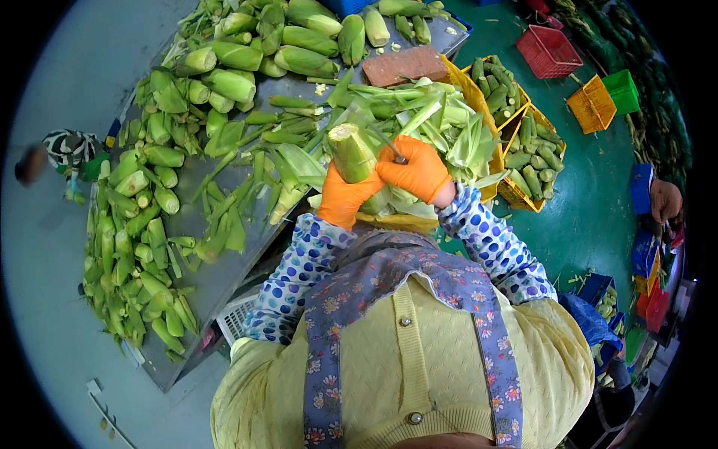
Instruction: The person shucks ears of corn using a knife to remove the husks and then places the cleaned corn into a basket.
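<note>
My left hand point(349, 193), in an orange glove, is closed around the lower part of a green corn ear point(354, 157), whose pale cut end points up and away from me. Beside it my right hand point(416, 168), gloved in orange too, grips a knife point(388, 138) by its handle; the thin blade reaches up to the left behind the ear. Both hands are over a yellow crate point(468, 95) heaped with stripped corn husks point(432, 112). Loose husk leaves and cut stalk ends point(291, 120) lie on the metal table to the left.
Unpeeled corn ears point(224, 84) are piled along the metal table point(269, 87). A brick point(405, 65) lies at its right end. Yellow crates of trimmed corn point(535, 157) stand on the green floor, with red point(548, 51) and orange point(592, 105) baskets beyond. A person point(73, 151) is at far left.
</note>
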Demonstrator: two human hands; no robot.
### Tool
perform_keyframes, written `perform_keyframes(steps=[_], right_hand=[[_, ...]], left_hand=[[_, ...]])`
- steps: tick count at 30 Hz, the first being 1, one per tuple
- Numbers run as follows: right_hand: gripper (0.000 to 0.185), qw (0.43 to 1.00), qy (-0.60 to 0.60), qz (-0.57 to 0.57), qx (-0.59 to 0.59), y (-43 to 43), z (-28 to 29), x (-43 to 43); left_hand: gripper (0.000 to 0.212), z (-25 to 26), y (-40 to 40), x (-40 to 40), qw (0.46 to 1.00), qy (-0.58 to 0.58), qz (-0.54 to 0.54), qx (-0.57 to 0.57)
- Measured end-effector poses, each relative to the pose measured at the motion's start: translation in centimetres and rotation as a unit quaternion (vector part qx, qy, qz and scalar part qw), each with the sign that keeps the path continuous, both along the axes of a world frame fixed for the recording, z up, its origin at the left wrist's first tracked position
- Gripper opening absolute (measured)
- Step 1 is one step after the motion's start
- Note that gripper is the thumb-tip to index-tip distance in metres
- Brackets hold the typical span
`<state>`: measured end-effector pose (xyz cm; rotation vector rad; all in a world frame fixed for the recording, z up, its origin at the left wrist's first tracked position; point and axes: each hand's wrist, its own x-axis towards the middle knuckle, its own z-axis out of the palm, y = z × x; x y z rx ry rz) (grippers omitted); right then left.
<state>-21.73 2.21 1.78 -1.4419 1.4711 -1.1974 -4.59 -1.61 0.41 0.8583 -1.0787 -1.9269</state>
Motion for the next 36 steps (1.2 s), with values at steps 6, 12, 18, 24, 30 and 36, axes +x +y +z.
perform_keyframes(steps=[6, 12, 18, 24, 30, 36], right_hand=[[0.014, 0.996, -0.071, 0.041, 0.046, 0.7, 0.1, -1.8], [0.018, 0.985, -0.121, -0.001, 0.121, 0.8, 0.0, -4.1], [0.045, 0.996, -0.062, -0.037, -0.059, 1.3, 1.0, -1.0], [0.034, 0.931, -0.263, 0.042, 0.248, 2.2, 3.3, -3.9], [0.029, 0.957, -0.189, -0.019, 0.219, 2.0, 4.4, -2.5], [0.031, 0.979, -0.156, 0.016, 0.128, 1.9, 5.1, -2.4]], left_hand=[[0.052, 0.6, 1.3, 0.1, 0.999, -0.010, -0.020, 0.048], [0.062, 0.2, 2.1, 0.8, 0.994, 0.014, -0.060, 0.095], [0.069, 1.0, 2.3, 0.6, 0.991, 0.001, -0.120, 0.059], [0.080, 2.3, 0.9, 1.6, 0.980, 0.027, -0.185, 0.061], [0.079, 1.9, 0.8, 1.0, 0.995, 0.027, -0.088, -0.045], [0.079, 0.5, 0.1, 0.9, 0.999, -0.016, -0.027, 0.027]])
